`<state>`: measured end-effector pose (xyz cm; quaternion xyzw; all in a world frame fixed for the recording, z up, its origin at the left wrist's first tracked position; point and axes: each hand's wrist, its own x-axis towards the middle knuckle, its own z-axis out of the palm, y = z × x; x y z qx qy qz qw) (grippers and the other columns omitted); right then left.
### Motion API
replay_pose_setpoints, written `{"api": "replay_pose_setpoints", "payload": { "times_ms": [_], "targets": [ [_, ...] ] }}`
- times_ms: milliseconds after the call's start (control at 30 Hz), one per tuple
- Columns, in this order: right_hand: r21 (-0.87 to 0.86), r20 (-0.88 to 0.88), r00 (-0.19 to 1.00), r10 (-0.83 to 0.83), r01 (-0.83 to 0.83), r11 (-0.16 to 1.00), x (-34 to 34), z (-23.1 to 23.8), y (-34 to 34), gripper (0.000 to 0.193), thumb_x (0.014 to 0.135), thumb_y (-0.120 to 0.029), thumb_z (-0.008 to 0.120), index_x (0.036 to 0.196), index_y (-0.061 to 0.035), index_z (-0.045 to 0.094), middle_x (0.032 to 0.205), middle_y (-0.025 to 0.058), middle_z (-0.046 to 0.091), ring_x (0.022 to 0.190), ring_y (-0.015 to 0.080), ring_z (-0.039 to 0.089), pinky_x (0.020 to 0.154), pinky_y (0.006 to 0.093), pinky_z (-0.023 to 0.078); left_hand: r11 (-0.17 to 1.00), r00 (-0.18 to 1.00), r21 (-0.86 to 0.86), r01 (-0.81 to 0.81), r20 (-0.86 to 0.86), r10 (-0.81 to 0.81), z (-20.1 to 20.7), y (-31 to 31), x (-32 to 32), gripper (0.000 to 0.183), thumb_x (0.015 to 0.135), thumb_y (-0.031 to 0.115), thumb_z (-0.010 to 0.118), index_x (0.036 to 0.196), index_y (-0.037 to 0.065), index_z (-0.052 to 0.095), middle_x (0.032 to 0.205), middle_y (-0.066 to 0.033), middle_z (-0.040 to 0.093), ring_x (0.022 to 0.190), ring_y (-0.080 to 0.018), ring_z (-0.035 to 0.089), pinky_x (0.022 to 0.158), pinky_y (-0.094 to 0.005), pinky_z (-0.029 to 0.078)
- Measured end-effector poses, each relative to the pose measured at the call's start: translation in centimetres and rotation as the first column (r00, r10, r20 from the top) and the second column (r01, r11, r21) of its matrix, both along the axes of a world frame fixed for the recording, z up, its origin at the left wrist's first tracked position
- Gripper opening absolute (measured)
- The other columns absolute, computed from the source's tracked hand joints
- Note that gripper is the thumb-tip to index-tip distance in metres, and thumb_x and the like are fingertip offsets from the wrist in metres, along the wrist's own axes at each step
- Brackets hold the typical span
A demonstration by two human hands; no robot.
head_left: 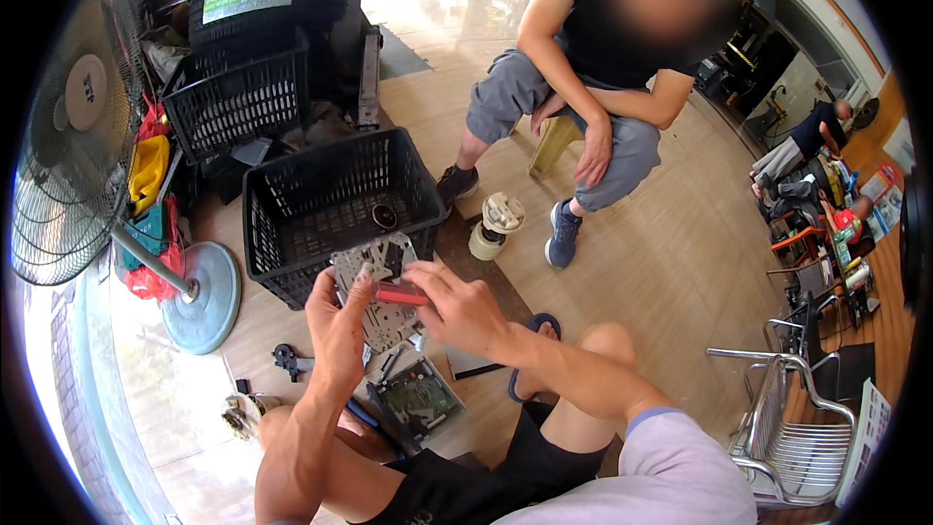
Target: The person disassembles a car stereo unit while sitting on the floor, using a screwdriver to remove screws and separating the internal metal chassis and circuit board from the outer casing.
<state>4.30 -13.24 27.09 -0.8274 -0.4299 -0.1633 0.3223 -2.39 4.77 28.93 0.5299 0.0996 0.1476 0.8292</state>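
Note:
My left hand (338, 326) is closed on the edge of a silver metal plate (389, 331) with many cut-outs, its thumb lying over the face. The plate is tilted up in front of the black crate. My right hand (457, 306) has its fingers closed around a red bar-shaped tool (400, 295) that lies across the plate. What the tool's working end looks like is hidden. Below the plate, a green circuit board in a metal frame (420, 401) lies on the floor by my legs.
A black plastic crate (342, 157) stands just beyond my hands. A cream cylindrical part (498, 224) stands on the floor. Someone sits on a stool (549, 148) facing me. A fan (199, 297) is at left, a metal chair (802, 437) at right, a black part (288, 362) near my left arm.

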Motion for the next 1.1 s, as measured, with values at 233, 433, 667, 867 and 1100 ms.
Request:
{"api": "replay_pose_setpoints", "payload": {
  "times_ms": [233,433,667,867,1100],
  "targets": [
    [0.024,-0.105,0.994,-0.007,0.009,1.0,-1.3,-0.6,0.0,0.045,0.079,-0.004,0.07,0.122,-0.0036,0.062,0.123,0.0133,0.068,0.096,0.0326,0.072,0.072,0.0394,0.061,0.998,0.994,0.053,0.024,-0.109,-0.018,-1.4,-0.6,0.5,0.021,0.098,0.013,0.071,0.111,0.0,0.06,0.095,-0.0013,0.067,0.083,-0.005,0.058,0.073,-0.0214,0.048],
    [0.095,-0.131,0.99,0.06,-0.048,0.994,-0.4,-1.1,-0.7,0.044,0.078,-0.004,0.072,0.121,-0.0035,0.063,0.121,0.0125,0.069,0.097,0.032,0.072,0.075,0.0398,0.061,1.0,0.994,0.011,0.007,-0.11,-0.005,-0.9,-1.1,0.6,0.017,0.098,0.009,0.069,0.11,0.001,0.061,0.092,0.0004,0.065,0.079,-0.0039,0.056,0.071,-0.0206,0.046],
    [-0.08,0.098,0.994,0.056,-0.048,0.996,-0.6,-1.0,-1.9,0.046,0.074,-0.005,0.077,0.118,-0.0066,0.065,0.119,0.0059,0.071,0.095,0.0241,0.073,0.069,0.0342,0.061,0.992,0.993,0.117,0.037,-0.113,-0.024,-1.1,-0.9,0.6,0.022,0.098,0.013,0.068,0.115,0.001,0.061,0.102,-0.004,0.069,0.087,-0.0084,0.062,0.078,-0.0251,0.051],
    [0.043,-0.003,0.996,0.087,-0.087,0.995,-0.4,-0.6,-1.2,0.044,0.076,-0.005,0.075,0.118,-0.0053,0.063,0.117,0.0081,0.071,0.09,0.0274,0.074,0.067,0.0373,0.061,0.998,0.997,0.059,0.005,-0.074,0.0,-0.5,-1.2,0.7,0.022,0.099,0.014,0.07,0.113,0.0,0.061,0.09,0.0017,0.063,0.075,-0.0031,0.052,0.065,-0.0204,0.043],
    [0.052,0.031,0.993,0.115,-0.117,0.992,0.1,-0.3,-1.4,0.045,0.076,-0.006,0.076,0.119,-0.0062,0.063,0.119,0.008,0.07,0.09,0.0275,0.073,0.068,0.0368,0.061,0.992,0.996,0.125,0.014,-0.092,-0.002,-0.5,-1.1,0.7,0.021,0.098,0.015,0.071,0.111,0.001,0.063,0.088,0.0026,0.063,0.072,-0.0028,0.05,0.063,-0.0197,0.041]
  ]
}}
